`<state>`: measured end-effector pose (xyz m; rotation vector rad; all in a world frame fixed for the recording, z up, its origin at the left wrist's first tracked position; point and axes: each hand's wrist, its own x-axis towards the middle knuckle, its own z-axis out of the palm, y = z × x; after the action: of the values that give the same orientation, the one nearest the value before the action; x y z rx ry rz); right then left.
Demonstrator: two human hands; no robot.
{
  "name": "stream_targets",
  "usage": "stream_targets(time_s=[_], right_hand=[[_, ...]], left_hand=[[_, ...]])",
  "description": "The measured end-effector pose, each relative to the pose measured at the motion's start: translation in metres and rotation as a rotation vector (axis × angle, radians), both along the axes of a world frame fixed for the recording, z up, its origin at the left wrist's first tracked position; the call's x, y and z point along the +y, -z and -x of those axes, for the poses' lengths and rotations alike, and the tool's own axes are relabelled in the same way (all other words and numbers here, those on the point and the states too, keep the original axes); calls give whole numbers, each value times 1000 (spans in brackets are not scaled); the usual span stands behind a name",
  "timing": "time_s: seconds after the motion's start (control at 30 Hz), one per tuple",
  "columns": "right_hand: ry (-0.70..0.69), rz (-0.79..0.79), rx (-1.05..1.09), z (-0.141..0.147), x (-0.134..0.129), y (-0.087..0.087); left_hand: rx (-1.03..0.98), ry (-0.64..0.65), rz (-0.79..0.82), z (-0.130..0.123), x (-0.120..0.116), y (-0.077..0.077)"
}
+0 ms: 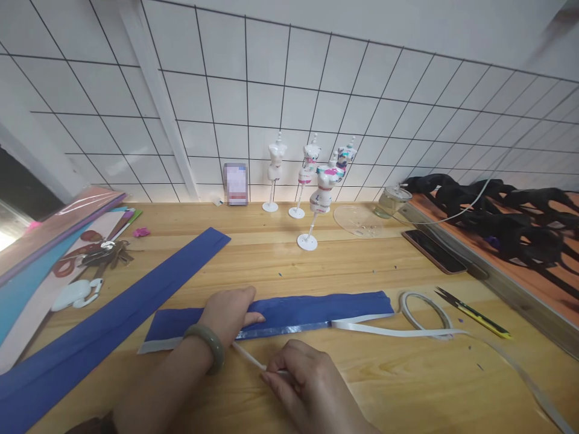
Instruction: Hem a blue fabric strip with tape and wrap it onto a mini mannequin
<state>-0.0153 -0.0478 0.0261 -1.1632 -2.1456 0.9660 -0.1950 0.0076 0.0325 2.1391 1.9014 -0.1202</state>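
A short blue fabric strip (316,308) lies crosswise on the table, with shiny tape along part of its near edge. My left hand (228,313), a bangle at its wrist, presses down on this strip with the thumb stretched out to the right. In front of it my right hand (301,377) pinches a narrow white strip (249,357), which looks like tape backing and runs to the fabric's edge under my left hand. More white backing (362,325) is loose at the right end. Beside that end rests a roll of narrow white tape (407,310).
A long blue strip (149,289) slants across the left. Yellow-handled snips (479,316) and a dark phone (432,250) lie right. Several small mannequins (320,196) and a glass jar (391,202) stand behind. Keys (106,253) and a white earphone case (72,294) are left.
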Motion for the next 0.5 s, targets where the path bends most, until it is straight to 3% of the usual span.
stream_targets(time_s=[0.17,0.5], right_hand=[[89,63,-82,-4,16,-2],[175,150,-134,-7,34,11]], left_hand=[[-15,-2,16,1,1,1],[-14,-20,40,-1,1,0]])
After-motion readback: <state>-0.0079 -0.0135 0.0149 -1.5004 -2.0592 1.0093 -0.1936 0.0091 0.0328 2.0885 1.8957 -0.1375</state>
